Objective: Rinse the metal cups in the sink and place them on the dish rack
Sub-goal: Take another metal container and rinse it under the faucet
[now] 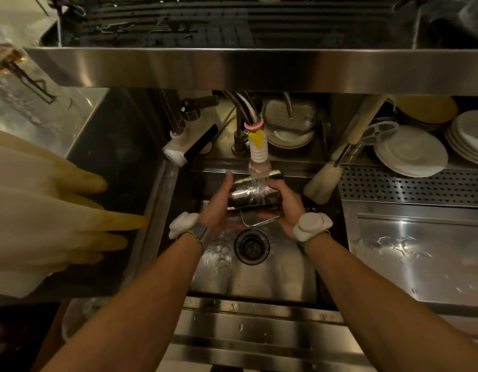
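Note:
A metal cup point(252, 196) lies on its side under the running tap point(258, 151), its handle pointing down toward the drain. My left hand point(219, 208) grips the cup's left end and my right hand point(287, 208) grips its right end. Water falls from the white nozzle onto the cup's wall. Both hands are over the steel sink point(259, 275), just above the drain point(251, 246). The dish rack point(232, 25) is a dark slatted shelf above, behind a steel ledge.
Cream rubber gloves point(49, 210) hang at the left. A bottle brush point(323, 183) leans at the sink's right rim. White plates point(409, 154) are stacked at the back right, above a perforated steel panel point(409, 186). A wet steel drainboard point(420, 251) lies to the right.

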The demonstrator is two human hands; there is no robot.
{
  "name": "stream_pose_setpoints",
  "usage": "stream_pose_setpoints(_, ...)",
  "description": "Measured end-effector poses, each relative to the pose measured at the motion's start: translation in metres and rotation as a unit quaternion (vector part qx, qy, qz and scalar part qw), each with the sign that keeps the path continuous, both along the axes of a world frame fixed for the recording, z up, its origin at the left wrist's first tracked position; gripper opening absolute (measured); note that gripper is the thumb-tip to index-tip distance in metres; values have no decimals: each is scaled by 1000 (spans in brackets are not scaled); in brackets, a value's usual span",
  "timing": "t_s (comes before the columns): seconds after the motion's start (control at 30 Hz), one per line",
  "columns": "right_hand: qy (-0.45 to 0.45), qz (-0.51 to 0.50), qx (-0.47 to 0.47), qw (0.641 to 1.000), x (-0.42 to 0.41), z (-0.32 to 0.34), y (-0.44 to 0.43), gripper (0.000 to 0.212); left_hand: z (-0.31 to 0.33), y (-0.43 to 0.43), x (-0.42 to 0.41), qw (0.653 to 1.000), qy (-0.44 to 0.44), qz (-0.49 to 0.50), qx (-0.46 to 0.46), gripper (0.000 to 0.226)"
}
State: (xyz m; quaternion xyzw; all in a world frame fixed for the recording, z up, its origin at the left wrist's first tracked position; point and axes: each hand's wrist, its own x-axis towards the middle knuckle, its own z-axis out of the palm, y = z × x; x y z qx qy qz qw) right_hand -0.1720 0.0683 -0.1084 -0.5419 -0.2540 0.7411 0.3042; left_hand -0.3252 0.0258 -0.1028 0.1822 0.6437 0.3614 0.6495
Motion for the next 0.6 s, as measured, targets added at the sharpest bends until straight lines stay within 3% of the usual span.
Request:
stream_pose_setpoints(0.07, -6, 33, -1, 999, 1, 0, 2, 58, -1, 2, 2, 1000, 15, 7, 21, 80)
stream_pose_setpoints(0.13, -33, 66, 1, 997, 0, 3, 4, 83, 1, 6, 4, 997, 61, 26, 31, 61)
stream_pose_setpoints(0.2, -96, 77, 33, 992, 0, 3, 7, 88, 1, 13, 3, 991, 123, 27, 44, 52)
stream_pose_setpoints(0.23, -162, 91, 76, 980, -1, 1, 9, 91, 1, 17, 2, 984, 165, 28, 56, 56)
stream_pose_setpoints(0.33, -343, 207, 201, 894, -4, 1, 6, 107, 21, 28, -2, 957, 272, 56, 78, 63)
stream_pose_setpoints(0.5, -373, 227, 238, 868, -6, 10, -3, 105, 62, 48, -21, 867, 470, 60, 155, 56)
stream_pose_setpoints(0.6, -379, 230, 240, 864, -6, 15, -1, 105, 79, 61, -35, 791, 589, -63, 152, 69)
